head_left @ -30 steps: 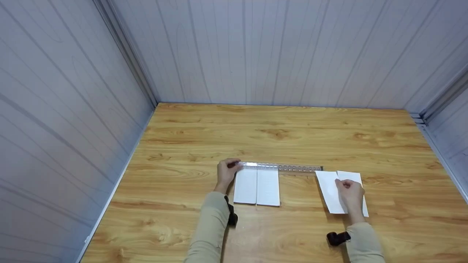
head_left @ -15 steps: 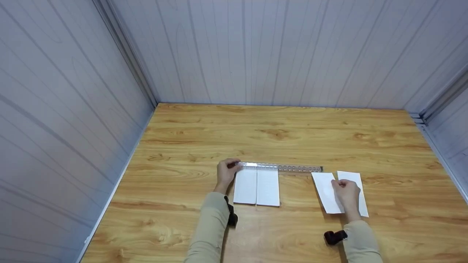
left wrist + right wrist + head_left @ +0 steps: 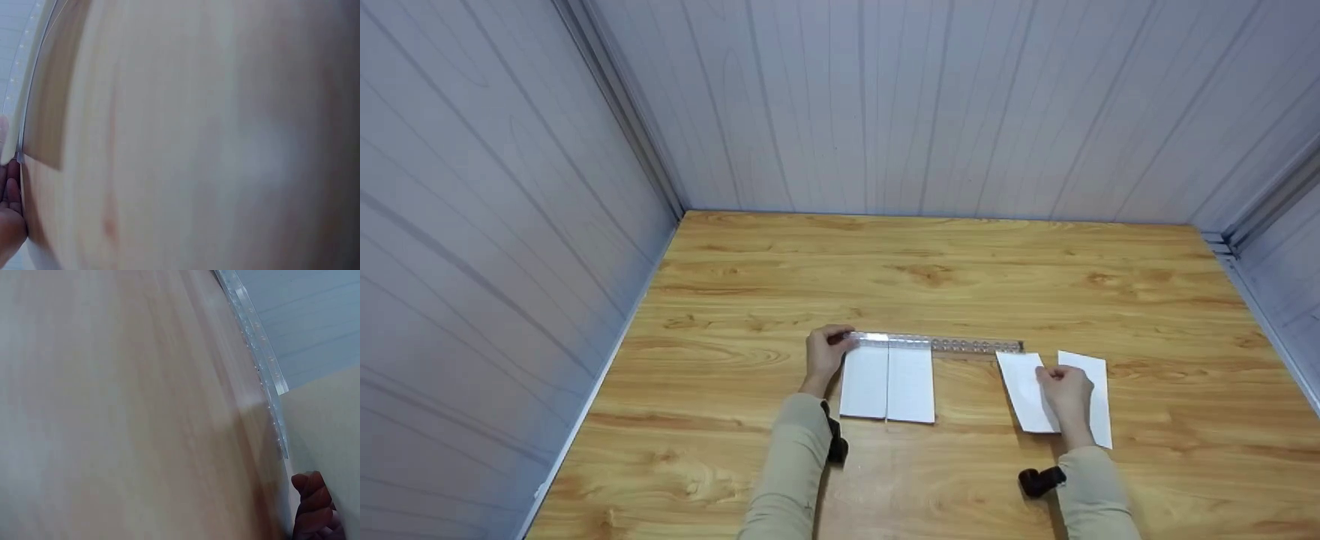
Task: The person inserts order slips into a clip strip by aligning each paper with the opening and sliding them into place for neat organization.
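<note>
My left hand (image 3: 823,356) pinches the left end of a clear plastic strip (image 3: 975,346) marked with round shapes, where it meets the top of a white card (image 3: 864,382). A second white card (image 3: 911,386) lies beside that one, a narrow dark line between them, and the strip crosses both top edges. To the right, my right hand (image 3: 1066,394) pinches a tilted white card (image 3: 1021,391); its top overlaps the strip's right end in the head view. In the right wrist view curled fingertips (image 3: 314,500) show at this card's underside.
One more white card (image 3: 1098,390) lies on the wooden table (image 3: 922,277), partly behind my right hand. Pale panelled walls (image 3: 825,112) rise at the back and on both sides. A dark camera (image 3: 836,442) sits at my left wrist, another dark camera (image 3: 1040,482) at my right.
My right hand has shifted a little left with its card, widening the gap to the card lying on the right. My left hand and the strip have stayed in place.
</note>
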`<state>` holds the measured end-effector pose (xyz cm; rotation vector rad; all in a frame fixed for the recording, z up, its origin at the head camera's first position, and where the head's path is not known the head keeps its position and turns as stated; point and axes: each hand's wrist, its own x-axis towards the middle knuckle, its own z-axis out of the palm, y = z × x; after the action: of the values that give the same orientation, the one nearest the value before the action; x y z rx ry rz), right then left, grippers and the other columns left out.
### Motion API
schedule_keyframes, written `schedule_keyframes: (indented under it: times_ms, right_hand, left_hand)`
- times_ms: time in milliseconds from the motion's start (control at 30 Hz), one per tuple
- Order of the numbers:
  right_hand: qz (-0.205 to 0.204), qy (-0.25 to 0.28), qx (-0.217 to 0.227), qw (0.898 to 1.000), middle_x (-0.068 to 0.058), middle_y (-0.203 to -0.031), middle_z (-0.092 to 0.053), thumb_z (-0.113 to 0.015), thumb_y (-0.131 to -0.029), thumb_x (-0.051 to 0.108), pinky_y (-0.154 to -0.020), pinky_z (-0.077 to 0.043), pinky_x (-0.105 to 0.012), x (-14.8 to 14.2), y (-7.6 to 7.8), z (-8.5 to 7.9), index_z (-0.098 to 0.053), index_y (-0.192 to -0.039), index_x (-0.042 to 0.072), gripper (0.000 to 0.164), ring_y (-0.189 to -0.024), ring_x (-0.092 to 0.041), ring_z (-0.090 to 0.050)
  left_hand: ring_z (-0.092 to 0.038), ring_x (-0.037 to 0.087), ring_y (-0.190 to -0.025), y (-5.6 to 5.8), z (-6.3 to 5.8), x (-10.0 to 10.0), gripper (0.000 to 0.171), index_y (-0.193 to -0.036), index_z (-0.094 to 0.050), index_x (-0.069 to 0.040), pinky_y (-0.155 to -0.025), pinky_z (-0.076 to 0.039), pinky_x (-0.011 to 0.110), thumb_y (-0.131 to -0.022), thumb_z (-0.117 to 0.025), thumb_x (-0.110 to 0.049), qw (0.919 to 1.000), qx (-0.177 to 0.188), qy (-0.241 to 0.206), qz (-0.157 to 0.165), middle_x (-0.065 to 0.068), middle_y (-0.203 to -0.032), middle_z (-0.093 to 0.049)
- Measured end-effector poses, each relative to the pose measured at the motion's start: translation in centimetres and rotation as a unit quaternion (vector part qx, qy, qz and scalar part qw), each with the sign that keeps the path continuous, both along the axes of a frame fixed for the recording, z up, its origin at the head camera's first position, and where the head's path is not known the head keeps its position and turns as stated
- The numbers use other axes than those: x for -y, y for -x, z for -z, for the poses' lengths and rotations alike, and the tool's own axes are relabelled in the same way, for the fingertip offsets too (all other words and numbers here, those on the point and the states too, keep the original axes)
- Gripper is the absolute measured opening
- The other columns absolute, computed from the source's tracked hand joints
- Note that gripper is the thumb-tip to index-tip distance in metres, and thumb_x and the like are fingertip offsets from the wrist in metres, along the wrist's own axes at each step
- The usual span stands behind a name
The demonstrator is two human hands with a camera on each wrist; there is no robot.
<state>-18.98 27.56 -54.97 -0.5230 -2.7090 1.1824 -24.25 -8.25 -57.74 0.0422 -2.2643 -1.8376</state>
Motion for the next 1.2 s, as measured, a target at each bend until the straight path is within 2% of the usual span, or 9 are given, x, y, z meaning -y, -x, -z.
schedule_keyframes:
  times_ms: [167,367,700,933,1200]
  right_hand:
    - [0.000,0.008,0.014,1.000,0.002,-0.052,-0.047,-0.056,-0.082,0.013,-0.048,-0.033,-0.026,0.2,0.2,-0.1,-0.058,-0.065,-0.003,0.024,-0.051,-0.014,-0.041]
    - [-0.005,0.021,0.038,0.999,0.000,-0.055,-0.049,-0.054,-0.084,0.014,-0.048,-0.034,-0.026,0.4,0.4,-0.4,-0.058,-0.069,-0.004,0.024,-0.053,-0.015,-0.043]
    - [-0.003,0.039,0.031,0.999,-0.004,-0.060,-0.054,-0.054,-0.085,0.014,-0.051,-0.037,-0.024,1.1,0.6,-0.2,-0.062,-0.080,-0.009,0.024,-0.056,-0.015,-0.047]
    - [0.014,0.028,0.016,0.999,-0.004,-0.062,-0.056,-0.055,-0.083,0.014,-0.053,-0.037,-0.024,1.7,0.9,-0.1,-0.063,-0.075,-0.006,0.023,-0.060,-0.017,-0.048]
    - [0.005,0.052,0.032,0.998,0.000,-0.056,-0.050,-0.053,-0.084,0.014,-0.050,-0.035,-0.025,2.0,1.1,0.0,-0.061,-0.071,-0.005,0.024,-0.055,-0.016,-0.045]
  left_hand:
    - [-0.060,0.028,-0.082,0.0,-0.1,-0.1,0.020,-0.087,-0.066,0.009,-0.072,-0.049,0.029,-0.069,-0.071,0.006,0.9998,0.006,0.017,-0.005,0.018,-0.087,-0.065]
    - [-0.060,0.027,-0.082,0.1,-0.1,-0.2,0.019,-0.088,-0.067,0.008,-0.073,-0.049,0.031,-0.069,-0.071,0.006,0.9998,0.011,0.015,-0.006,0.018,-0.087,-0.065]
    - [-0.060,0.030,-0.081,0.1,0.1,0.0,0.020,-0.087,-0.066,0.010,-0.072,-0.049,0.032,-0.068,-0.071,0.007,1.0000,-0.007,0.004,-0.002,0.020,-0.086,-0.064]
    - [-0.060,0.027,-0.084,0.0,-0.1,0.0,0.018,-0.087,-0.067,0.007,-0.075,-0.048,0.032,-0.069,-0.071,0.005,0.9999,0.003,0.015,-0.004,0.017,-0.087,-0.065]
    - [-0.060,0.027,-0.084,-0.1,-0.2,0.0,0.020,-0.088,-0.067,0.007,-0.074,-0.048,0.031,-0.069,-0.071,0.004,0.9999,0.005,0.015,-0.006,0.017,-0.087,-0.065]
